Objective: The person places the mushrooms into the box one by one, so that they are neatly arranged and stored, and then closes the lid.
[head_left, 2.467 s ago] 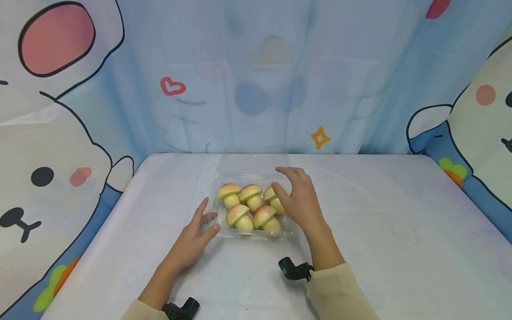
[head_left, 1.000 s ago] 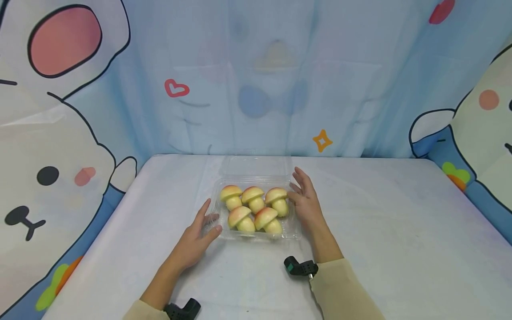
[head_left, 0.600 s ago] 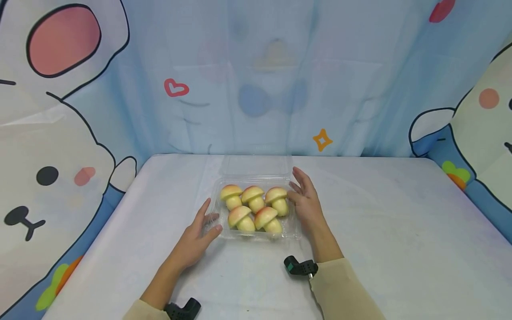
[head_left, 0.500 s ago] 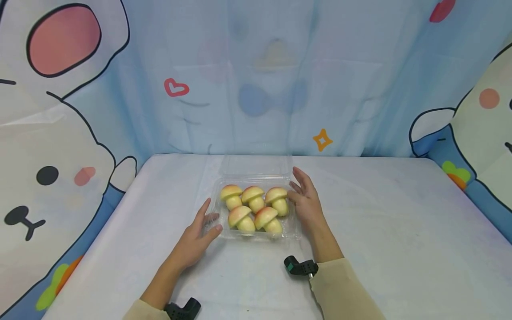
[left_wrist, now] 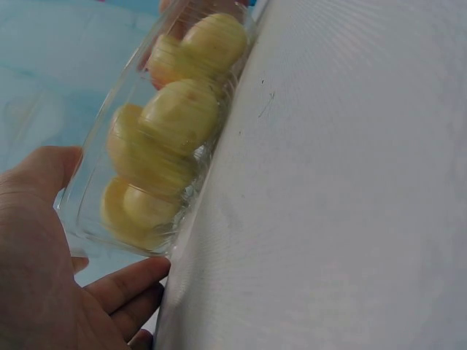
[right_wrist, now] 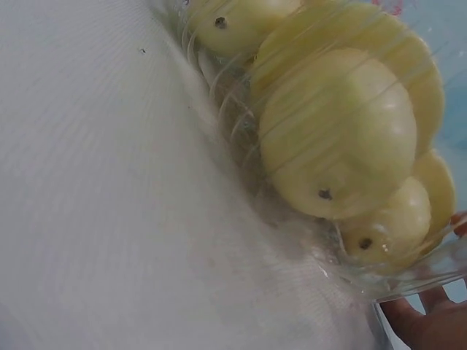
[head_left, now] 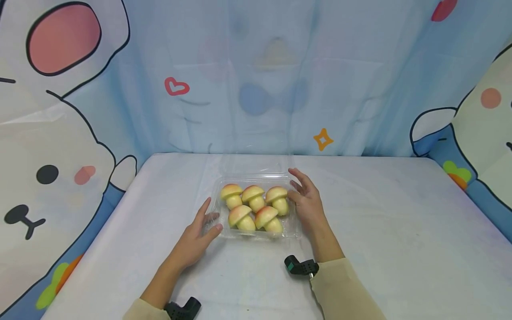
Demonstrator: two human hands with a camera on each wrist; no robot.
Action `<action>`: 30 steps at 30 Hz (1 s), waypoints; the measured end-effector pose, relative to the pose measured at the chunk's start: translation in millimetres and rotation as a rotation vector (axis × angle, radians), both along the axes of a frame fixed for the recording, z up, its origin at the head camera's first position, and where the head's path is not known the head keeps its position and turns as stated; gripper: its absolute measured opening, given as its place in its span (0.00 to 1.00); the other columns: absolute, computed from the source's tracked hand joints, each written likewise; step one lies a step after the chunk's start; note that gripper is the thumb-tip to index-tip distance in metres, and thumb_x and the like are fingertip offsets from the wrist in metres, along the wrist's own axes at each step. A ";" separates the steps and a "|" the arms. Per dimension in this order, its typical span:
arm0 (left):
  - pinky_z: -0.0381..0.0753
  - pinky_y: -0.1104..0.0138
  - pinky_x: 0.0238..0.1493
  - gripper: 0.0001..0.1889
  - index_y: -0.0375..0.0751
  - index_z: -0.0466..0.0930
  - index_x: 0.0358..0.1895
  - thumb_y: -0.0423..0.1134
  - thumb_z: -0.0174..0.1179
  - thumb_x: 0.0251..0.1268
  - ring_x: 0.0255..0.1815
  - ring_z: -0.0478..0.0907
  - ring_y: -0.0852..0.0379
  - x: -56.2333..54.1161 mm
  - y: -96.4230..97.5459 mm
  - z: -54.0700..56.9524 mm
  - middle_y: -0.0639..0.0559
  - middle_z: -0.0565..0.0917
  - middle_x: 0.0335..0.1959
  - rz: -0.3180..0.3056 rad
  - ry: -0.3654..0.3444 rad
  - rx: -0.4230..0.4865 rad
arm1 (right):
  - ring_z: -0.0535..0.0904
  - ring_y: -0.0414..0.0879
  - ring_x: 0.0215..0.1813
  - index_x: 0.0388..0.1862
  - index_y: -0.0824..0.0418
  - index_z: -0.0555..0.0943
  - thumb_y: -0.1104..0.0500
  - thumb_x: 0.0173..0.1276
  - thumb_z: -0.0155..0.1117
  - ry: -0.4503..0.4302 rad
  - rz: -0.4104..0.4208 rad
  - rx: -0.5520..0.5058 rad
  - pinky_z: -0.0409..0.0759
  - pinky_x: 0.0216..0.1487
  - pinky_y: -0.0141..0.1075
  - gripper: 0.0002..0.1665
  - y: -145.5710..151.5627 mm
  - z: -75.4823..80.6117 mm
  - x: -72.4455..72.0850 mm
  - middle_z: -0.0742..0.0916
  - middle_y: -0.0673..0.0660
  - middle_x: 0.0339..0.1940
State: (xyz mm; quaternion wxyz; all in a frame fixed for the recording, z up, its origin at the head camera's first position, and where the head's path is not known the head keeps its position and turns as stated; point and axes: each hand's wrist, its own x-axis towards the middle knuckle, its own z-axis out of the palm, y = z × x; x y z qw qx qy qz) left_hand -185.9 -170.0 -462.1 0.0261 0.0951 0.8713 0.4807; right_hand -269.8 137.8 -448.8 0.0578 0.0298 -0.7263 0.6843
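Observation:
A clear plastic clamshell box (head_left: 256, 234) sits mid-table with its see-through lid (head_left: 256, 164) raised at the back. Inside lie several mushroom-shaped pieces (head_left: 241, 218), yellow with reddish caps, three at the back and two in front. My left hand (head_left: 193, 242) is at the box's left side, fingers extended; in the left wrist view its thumb (left_wrist: 58, 168) is at the rim and its fingertips at the bottom corner. My right hand (head_left: 310, 206) rests along the right side, fingers loosely bent, thumb tip beside the back right piece. In the right wrist view its fingers (right_wrist: 430, 324) are partly hidden behind the box.
A white cloth (head_left: 400, 231) covers the table. Behind it hangs a blue curtain (head_left: 352, 80) with cartoon animals. Black cameras sit on both wrists, the right one (head_left: 301, 266) low over the cloth.
My right hand has moved from above the back right piece to the box's right side, its forefinger lately shifting slightly left. The lid stands a little higher. My left hand has stayed put.

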 end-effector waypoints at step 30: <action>0.55 0.34 0.77 0.42 0.57 0.41 0.86 0.53 0.56 0.78 0.81 0.61 0.36 0.9 0.3 1.0 0.44 0.75 0.74 0.002 0.003 0.001 | 0.68 0.56 0.77 0.81 0.48 0.62 0.75 0.71 0.53 0.035 -0.046 -0.067 0.74 0.64 0.31 0.44 -0.5 0.6 -1.9 0.68 0.49 0.80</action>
